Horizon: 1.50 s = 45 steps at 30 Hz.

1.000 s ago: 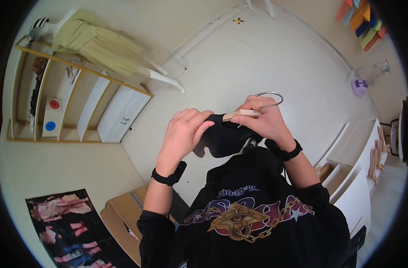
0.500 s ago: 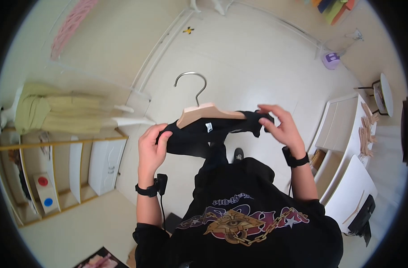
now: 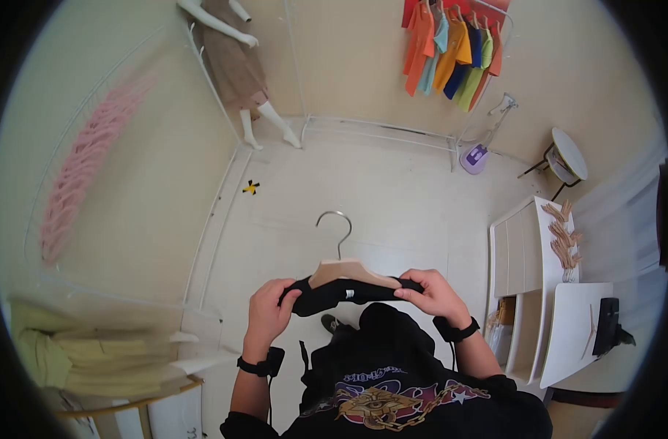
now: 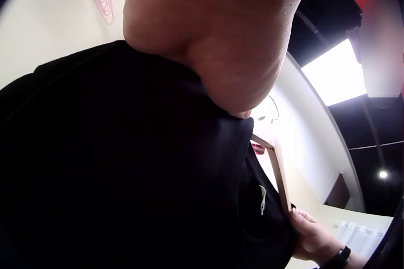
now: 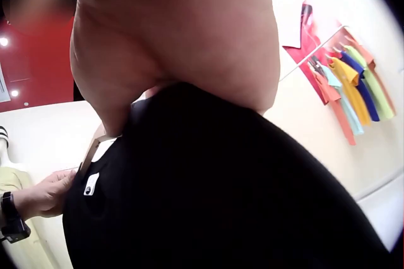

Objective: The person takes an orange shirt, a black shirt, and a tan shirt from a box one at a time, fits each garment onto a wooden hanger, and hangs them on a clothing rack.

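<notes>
Black garment [image 3: 341, 294] sat on hanger [image 3: 348, 272]; left hand [image 3: 268, 311] and right hand [image 3: 430, 293] pinched its ends. Rack [image 3: 451, 44] at 1 o'clock, hanging probably left.

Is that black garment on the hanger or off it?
On it: the black garment hangs over the wooden hanger, one hand gripping each end.

Black garment [image 3: 348, 294] on a pale wooden hanger [image 3: 352, 272] with a silver hook. Far beyond the hanger, a rack of shirts [image 3: 451, 51] shows orange, teal, yellow, blue, green. Left of it, pink hangers [image 3: 81, 164]. A lilac steamer [image 3: 476, 157] sits below the shirts.
</notes>
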Tool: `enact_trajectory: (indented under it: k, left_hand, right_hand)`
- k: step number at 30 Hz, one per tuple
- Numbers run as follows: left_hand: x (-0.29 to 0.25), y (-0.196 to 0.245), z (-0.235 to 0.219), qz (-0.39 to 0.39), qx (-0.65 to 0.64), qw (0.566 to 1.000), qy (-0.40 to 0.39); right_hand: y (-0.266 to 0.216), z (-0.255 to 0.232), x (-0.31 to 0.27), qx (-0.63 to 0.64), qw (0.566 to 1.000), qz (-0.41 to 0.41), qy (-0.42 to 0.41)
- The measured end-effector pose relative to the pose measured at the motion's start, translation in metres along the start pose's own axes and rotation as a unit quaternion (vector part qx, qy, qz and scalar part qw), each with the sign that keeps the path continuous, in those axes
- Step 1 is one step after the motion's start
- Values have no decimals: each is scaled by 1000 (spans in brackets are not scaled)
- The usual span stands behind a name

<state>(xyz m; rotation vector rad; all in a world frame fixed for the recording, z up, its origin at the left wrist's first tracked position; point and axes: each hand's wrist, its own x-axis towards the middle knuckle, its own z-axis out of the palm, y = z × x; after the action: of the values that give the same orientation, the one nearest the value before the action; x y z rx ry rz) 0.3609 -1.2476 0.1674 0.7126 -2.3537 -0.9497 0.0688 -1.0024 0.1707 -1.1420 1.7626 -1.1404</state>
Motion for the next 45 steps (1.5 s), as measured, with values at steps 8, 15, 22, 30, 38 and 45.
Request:
enact_trajectory:
  k: [8, 15, 22, 30, 38, 45]
  left_hand:
    - [121, -84, -25, -46, -73, 994, -61]
    - [233, -127, -36, -67, 3, 997, -43]
    - [336, -192, -59, -40, 135, 990, 10]
    - [511, -213, -3, 47, 128, 990, -25]
    - [741, -230, 100, 154, 39, 984, -80]
    - [915, -205, 165, 256, -22, 956, -143]
  right_hand:
    - [-24, -43, 102, 42, 994, -38, 91]
    - [-7, -71, 267, -8, 995, -71, 73]
    - [-36, -59, 413, -98, 987, -124, 30]
    - [13, -114, 471, 63, 995, -28, 78]
    - [43, -211, 556, 81, 959, 96, 253]
    - [37, -282, 595, -9, 932, 166, 321]
